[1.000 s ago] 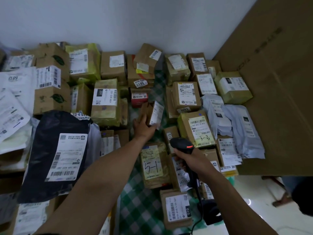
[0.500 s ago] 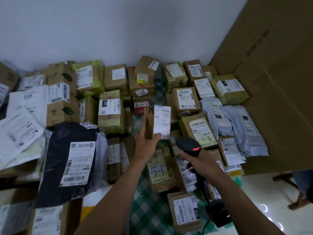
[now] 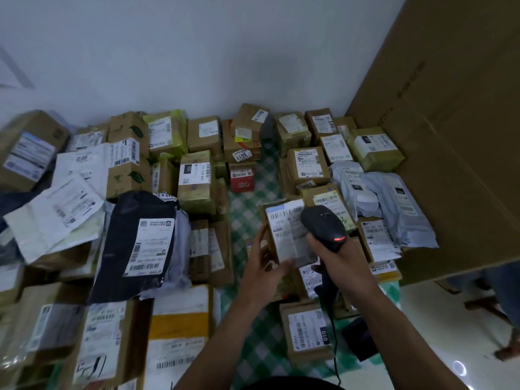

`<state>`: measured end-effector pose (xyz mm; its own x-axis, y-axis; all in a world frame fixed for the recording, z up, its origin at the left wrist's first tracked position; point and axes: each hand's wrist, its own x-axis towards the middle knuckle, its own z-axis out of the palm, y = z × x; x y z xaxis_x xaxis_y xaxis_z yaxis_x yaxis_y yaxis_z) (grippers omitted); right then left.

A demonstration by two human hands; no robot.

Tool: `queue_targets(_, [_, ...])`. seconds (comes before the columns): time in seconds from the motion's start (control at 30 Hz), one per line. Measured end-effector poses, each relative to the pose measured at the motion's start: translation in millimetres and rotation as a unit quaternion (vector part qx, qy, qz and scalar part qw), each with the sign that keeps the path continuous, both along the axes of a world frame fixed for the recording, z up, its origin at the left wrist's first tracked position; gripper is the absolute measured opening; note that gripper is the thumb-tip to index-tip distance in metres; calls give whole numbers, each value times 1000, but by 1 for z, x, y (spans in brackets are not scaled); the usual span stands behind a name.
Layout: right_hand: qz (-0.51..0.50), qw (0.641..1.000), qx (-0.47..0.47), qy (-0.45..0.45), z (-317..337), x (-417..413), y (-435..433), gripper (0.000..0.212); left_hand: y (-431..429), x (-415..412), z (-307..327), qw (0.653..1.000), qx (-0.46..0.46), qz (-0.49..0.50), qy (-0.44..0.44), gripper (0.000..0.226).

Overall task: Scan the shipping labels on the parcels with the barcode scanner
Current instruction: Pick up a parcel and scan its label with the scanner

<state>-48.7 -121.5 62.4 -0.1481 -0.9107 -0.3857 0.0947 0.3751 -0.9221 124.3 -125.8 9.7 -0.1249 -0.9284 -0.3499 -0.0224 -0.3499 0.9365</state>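
Note:
My left hand point(image 3: 263, 266) grips a small brown parcel point(image 3: 284, 235) from below and lifts it off the pile, its white shipping label facing me. My right hand point(image 3: 339, 261) holds the black barcode scanner point(image 3: 323, 225) by its handle. The scanner's head sits right over the label's right side, and a red light glows on its back. Its cable point(image 3: 334, 342) hangs down toward me.
Many labelled boxes and bags cover a green checked cloth point(image 3: 247, 204). A black bag point(image 3: 138, 243) lies at the left, and grey bags point(image 3: 394, 209) lie at the right. A big cardboard sheet point(image 3: 450, 136) stands on the right. A white wall is behind.
My left hand has picked the small parcel up from the cloth and brought it toward me. My right hand has raised the scanner up against the parcel's label.

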Motion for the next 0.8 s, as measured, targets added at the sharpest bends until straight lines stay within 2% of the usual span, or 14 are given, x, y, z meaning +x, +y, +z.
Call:
queue_targets(0.17, [41, 999, -9, 15, 9, -4, 11, 33, 6, 4, 11, 999, -20, -29, -29, 121])
queue_targets(0.33, [55, 998, -4, 34, 13, -8, 12, 36, 1, 4, 17, 998, -46, -31, -39, 110])
queue_targets(0.57, [57, 994, -19, 89, 21, -19, 6, 39, -22, 4, 21, 995, -57, 41, -64, 108])
queue_targets(0.8, [142, 979, 7, 144, 32, -20, 7, 27, -45, 10, 24, 991, -66, 63, -93, 107])
